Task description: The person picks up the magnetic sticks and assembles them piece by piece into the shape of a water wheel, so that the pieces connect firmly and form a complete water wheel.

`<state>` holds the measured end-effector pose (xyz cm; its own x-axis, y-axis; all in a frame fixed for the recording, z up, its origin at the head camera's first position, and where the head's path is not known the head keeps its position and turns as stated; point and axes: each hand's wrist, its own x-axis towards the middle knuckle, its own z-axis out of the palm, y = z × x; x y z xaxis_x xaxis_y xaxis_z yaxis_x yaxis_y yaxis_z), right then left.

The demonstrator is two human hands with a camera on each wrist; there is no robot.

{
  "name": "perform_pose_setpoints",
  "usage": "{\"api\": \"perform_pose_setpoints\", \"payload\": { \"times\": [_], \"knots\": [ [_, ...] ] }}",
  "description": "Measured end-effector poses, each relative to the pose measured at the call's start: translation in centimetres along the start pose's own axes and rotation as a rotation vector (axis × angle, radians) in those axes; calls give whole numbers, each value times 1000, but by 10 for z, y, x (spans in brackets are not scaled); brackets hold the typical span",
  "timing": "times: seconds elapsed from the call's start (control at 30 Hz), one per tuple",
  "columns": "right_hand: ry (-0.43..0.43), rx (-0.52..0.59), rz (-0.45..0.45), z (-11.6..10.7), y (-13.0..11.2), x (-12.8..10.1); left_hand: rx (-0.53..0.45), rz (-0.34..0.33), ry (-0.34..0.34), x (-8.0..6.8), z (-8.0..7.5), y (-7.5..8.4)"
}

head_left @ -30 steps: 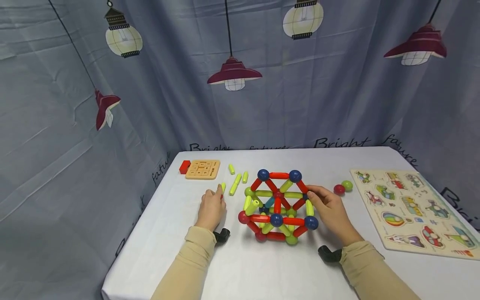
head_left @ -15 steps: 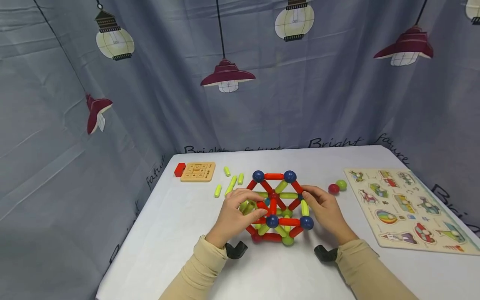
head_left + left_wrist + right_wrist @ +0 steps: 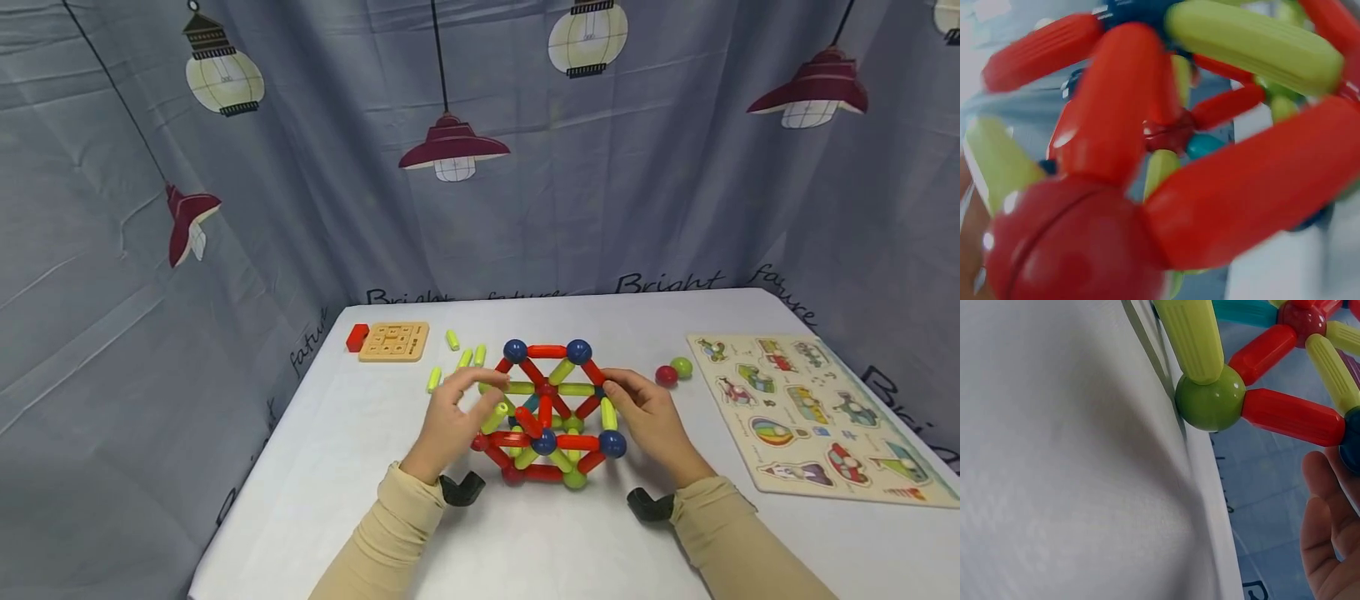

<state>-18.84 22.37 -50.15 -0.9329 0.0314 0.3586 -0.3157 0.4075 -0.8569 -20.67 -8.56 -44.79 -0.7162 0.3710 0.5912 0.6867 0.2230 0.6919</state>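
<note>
Centrally on the white table [image 3: 360, 467] stands a toy frame [image 3: 546, 417] of red and green rods joined by blue, red and green balls, set back from the near edge with bare cloth in front of it. The left hand [image 3: 450, 421] is at the frame's left side, fingers curled around a green rod [image 3: 495, 417] there. The right hand [image 3: 652, 421] steadies the right side, its fingertips pinching the frame near a blue ball; in the right wrist view a green ball [image 3: 1211, 398] of the frame rests on the cloth with the fingers close by. Loose green sticks [image 3: 457, 362] lie just behind the left hand. A red ball [image 3: 665, 375] and a green one [image 3: 682, 367] touch each other, just beyond the right hand. A picture puzzle board [image 3: 810, 417] fills the right edge, its pieces seated in their slots. At the far left corner a small wooden tile board [image 3: 393, 341] lies beside a red block [image 3: 357, 337]. Open cloth runs along the left edge.
</note>
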Motion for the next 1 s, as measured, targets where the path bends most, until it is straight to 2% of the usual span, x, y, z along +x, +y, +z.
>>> {"api": "perform_pose_setpoints", "payload": {
  "times": [0.07,0.13,0.23,0.3,0.37,0.4,0.5,0.57,0.7,0.87,1.0],
  "knots": [
    [5,-5,7,1,1,1,-48,-96,69,7,-5,-12],
    [34,-34,7,0,4,2,-63,-191,88,11,-8,-27],
    [186,-126,-44,-5,12,6,-74,-310,13,7,-11,-49],
    [300,-238,-102,-11,22,11,-96,-352,-20,2,-11,-57],
    [358,-368,-133,-17,32,16,-125,-367,-27,-1,-10,-62],
    [351,-438,-135,-20,36,18,-137,-370,-24,-2,-9,-63],
    [242,-569,-97,-22,43,20,-159,-377,-10,-3,-9,-65],
    [217,-612,-68,-23,44,21,-176,-376,-6,-4,-8,-66],
    [252,-647,-31,-24,49,23,-212,-365,-8,-5,-6,-67],
    [220,-649,-18,-23,58,23,-228,-371,-2,-7,-4,-69],
    [226,-628,4,-21,63,22,-231,-387,1,-9,-3,-69]
  ]
}}
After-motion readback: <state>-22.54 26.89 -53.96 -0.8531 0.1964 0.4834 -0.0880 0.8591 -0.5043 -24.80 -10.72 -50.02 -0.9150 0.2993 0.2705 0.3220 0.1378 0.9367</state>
